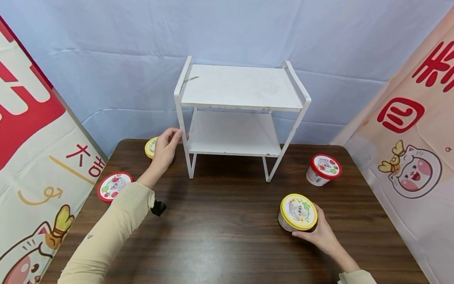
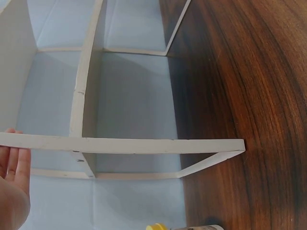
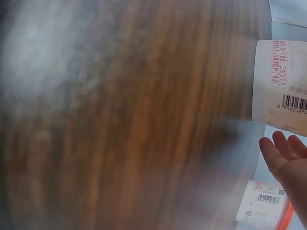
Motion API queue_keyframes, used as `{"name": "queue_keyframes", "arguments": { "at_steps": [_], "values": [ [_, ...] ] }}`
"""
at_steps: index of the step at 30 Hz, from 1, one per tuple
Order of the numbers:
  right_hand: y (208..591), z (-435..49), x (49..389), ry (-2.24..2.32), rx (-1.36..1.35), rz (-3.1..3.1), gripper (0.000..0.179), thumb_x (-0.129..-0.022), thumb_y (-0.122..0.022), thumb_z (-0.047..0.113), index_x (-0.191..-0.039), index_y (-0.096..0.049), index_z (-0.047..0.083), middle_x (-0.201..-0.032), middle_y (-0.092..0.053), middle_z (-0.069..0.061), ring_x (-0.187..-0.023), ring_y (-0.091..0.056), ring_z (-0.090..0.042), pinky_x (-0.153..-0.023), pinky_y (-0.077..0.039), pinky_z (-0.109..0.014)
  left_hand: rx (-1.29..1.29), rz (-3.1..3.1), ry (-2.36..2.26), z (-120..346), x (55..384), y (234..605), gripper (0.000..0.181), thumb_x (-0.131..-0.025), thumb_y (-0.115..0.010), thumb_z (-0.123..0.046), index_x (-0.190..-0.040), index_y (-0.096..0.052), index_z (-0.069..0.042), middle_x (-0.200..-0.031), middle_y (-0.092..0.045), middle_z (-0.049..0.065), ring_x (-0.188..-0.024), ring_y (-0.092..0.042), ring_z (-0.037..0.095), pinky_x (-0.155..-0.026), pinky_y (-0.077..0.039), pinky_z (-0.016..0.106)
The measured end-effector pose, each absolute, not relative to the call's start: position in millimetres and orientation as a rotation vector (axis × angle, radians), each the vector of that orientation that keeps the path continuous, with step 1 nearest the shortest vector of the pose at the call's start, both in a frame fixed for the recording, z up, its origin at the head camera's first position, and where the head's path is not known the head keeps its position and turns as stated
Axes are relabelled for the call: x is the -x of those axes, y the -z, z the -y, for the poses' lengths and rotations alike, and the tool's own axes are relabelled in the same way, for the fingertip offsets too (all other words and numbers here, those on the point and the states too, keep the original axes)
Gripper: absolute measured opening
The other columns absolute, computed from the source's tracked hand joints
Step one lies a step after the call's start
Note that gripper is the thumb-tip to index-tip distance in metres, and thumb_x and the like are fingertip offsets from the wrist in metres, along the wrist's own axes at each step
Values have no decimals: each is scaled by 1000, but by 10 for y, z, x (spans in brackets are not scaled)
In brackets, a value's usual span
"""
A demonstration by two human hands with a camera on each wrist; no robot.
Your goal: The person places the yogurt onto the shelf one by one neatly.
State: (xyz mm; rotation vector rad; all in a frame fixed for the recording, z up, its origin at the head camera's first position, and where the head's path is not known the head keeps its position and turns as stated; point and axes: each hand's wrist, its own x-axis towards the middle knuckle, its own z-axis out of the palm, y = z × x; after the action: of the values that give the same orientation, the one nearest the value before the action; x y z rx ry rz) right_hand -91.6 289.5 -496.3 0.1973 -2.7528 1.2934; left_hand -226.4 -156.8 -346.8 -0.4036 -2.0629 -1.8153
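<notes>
A white two-tier shelf rack (image 1: 241,88) stands on the table. My left hand (image 1: 166,146) grips its left front post partway up, fingers passing behind the post (image 2: 144,145) in the left wrist view. At the front right, my right hand (image 1: 320,232) holds a white paper tub with a yellow lid (image 1: 298,213), thumb at its near side and fingers round its right side. In the right wrist view, the tub's printed wall (image 3: 280,91) shows a barcode, and the hand's fingers (image 3: 272,151) are right at it.
A red-lidded tub (image 1: 323,169) stands at the right, behind the held one. On the left are another red-lidded tub (image 1: 114,186), partly behind the left sleeve, and a yellow-lidded one (image 1: 150,147) partly behind the left hand. Printed cloths flank the wooden table (image 1: 213,221).
</notes>
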Motion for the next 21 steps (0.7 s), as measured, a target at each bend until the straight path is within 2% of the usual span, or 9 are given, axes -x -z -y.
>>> {"name": "queue_keyframes", "arguments": {
  "at_steps": [4,6,8,10,12,13,15,17,21],
  "values": [
    [4997,-2886,929,-1319,-211,2729,105,-57,-86,10,-135,-17,-10,-127,-33,-27,-111,-36,-34,-82,-18,2,393,2059,1828,1570,2264,3470,24,-94,-46,-3,-95,-55,18,-78,-62,-12,-77,-61,13,-72,-50,20],
    [5002,-2882,936,-1344,-199,2734,105,-59,-85,9,-136,-16,-9,-128,-32,-28,-113,-35,-36,-87,-23,-4,393,2058,1830,1570,2265,3472,24,-95,-46,-4,-96,-55,18,-76,-61,-17,-78,-61,13,-72,-50,20],
    [5003,-2878,942,-1360,-174,2748,105,-60,-85,10,-136,-15,-8,-129,-31,-28,-114,-35,-36,-89,-26,-10,391,2060,1830,1569,2263,3469,24,-95,-46,-4,-97,-55,18,-76,-61,-17,-78,-61,13,-74,-51,26],
    [4997,-2872,948,-1365,-144,2764,104,-61,-84,11,-137,-14,-8,-130,-30,-27,-116,-34,-37,-89,-29,-18,391,2060,1830,1568,2265,3472,24,-95,-46,-4,-97,-55,18,-77,-60,-16,-77,-60,10,-74,-51,26],
    [4993,-2866,954,-1372,-124,2773,103,-63,-84,11,-137,-15,-7,-130,-30,-27,-116,-34,-36,-88,-30,-19,392,2057,1832,1565,2265,3472,23,-94,-46,-4,-96,-55,18,-78,-61,-15,-77,-60,9,-75,-51,28],
    [4993,-2864,956,-1375,-122,2769,102,-63,-83,11,-136,-15,-7,-129,-31,-26,-115,-35,-35,-85,-28,-13,391,2056,1832,1563,2265,3472,23,-94,-46,-4,-96,-55,18,-78,-61,-15,-77,-60,9,-76,-51,31],
    [4992,-2860,960,-1376,-123,2764,100,-64,-83,10,-136,-17,-7,-128,-32,-26,-114,-36,-31,-83,-27,-8,395,2050,1834,1562,2269,3477,23,-94,-46,-3,-95,-55,18,-78,-61,-14,-76,-60,5,-75,-51,28],
    [4995,-2860,961,-1381,-128,2756,98,-64,-83,9,-136,-18,-7,-128,-34,-25,-113,-37,-20,-80,-25,-3,398,2049,1834,1561,2271,3479,23,-95,-45,-3,-94,-55,18,-78,-61,-13,-75,-60,3,-75,-52,29],
    [5000,-2863,964,-1382,-132,2741,96,-63,-83,8,-135,-20,-7,-127,-36,-25,-106,-31,6,-80,-25,-2,402,2048,1833,1565,2266,3476,23,-95,-45,-3,-95,-54,18,-78,-61,-13,-75,-60,3,-74,-51,24]
  ]
}}
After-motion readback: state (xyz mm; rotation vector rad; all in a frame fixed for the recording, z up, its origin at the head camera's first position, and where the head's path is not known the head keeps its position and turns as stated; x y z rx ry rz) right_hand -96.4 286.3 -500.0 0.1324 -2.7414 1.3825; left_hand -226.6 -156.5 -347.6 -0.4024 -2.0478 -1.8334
